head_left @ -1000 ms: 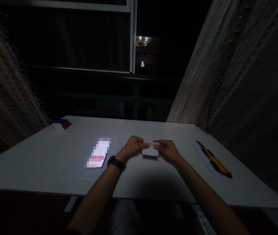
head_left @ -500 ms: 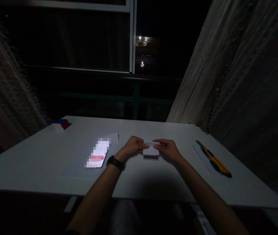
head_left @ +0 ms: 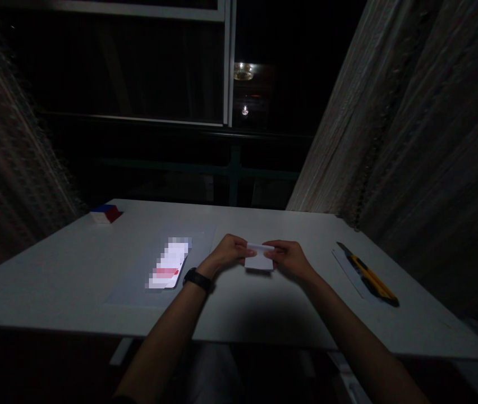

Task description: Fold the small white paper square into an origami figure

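A small white piece of paper (head_left: 259, 259) is held just above the white table (head_left: 74, 269), its top edge folded over. My left hand (head_left: 231, 251), with a dark watch on the wrist, pinches the paper's left end. My right hand (head_left: 287, 257) pinches its right end. Both hands are closed on it, fingertips nearly meeting over the fold.
A lit phone (head_left: 169, 262) lies on a large pale sheet (head_left: 199, 238) left of my hands. A yellow and black utility knife (head_left: 369, 275) rests on a paper strip at the right. A red and blue block (head_left: 105, 212) sits at the far left corner. Curtains hang on both sides.
The hands have barely moved; the paper looks slightly more compact, with the fingers a little closer together over the fold.
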The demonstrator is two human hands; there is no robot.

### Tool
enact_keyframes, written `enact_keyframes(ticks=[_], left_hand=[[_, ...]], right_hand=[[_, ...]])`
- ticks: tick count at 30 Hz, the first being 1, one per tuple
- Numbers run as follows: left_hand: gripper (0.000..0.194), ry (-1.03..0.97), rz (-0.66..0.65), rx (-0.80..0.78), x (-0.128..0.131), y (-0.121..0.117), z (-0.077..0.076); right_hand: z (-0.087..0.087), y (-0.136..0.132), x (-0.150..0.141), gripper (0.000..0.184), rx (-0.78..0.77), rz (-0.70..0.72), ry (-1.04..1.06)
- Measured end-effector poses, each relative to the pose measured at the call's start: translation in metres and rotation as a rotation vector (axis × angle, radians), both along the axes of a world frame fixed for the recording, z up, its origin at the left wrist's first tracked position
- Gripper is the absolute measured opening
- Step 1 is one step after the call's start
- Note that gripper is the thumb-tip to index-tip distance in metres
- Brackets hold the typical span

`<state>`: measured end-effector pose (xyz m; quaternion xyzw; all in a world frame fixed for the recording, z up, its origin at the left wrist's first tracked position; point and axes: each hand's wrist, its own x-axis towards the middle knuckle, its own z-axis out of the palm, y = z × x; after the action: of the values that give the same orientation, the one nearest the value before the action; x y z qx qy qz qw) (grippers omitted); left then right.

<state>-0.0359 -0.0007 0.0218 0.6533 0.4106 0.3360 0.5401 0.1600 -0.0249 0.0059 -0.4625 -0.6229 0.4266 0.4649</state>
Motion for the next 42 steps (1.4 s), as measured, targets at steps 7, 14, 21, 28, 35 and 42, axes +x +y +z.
enact_keyframes(ticks=[7, 14, 21, 28, 35, 42], left_hand=[[0.033, -0.055, -0.033, -0.053, -0.001, 0.002, -0.006], [0.033, -0.083, -0.046, -0.127, -0.002, 0.006, -0.011], [0.031, -0.111, -0.084, -0.158, -0.004, 0.007, -0.012], [0.031, -0.159, -0.15, -0.217, -0.006, 0.005, -0.01], [0.039, -0.209, -0.102, -0.228, -0.005, 0.005, -0.012], [0.033, -0.181, -0.085, -0.134, -0.004, 0.005, -0.01]], right_hand=[[-0.001, -0.001, -0.002, 0.034, -0.034, -0.015, -0.016], [0.001, -0.002, -0.002, 0.034, -0.027, -0.005, -0.033], [0.003, -0.003, -0.001, 0.038, -0.042, 0.022, -0.031], [-0.002, 0.001, 0.003, 0.041, -0.034, 0.022, -0.059], [0.0, 0.001, 0.004, 0.046, -0.024, 0.022, -0.047], [-0.001, 0.002, 0.004, 0.049, -0.03, 0.019, -0.023]])
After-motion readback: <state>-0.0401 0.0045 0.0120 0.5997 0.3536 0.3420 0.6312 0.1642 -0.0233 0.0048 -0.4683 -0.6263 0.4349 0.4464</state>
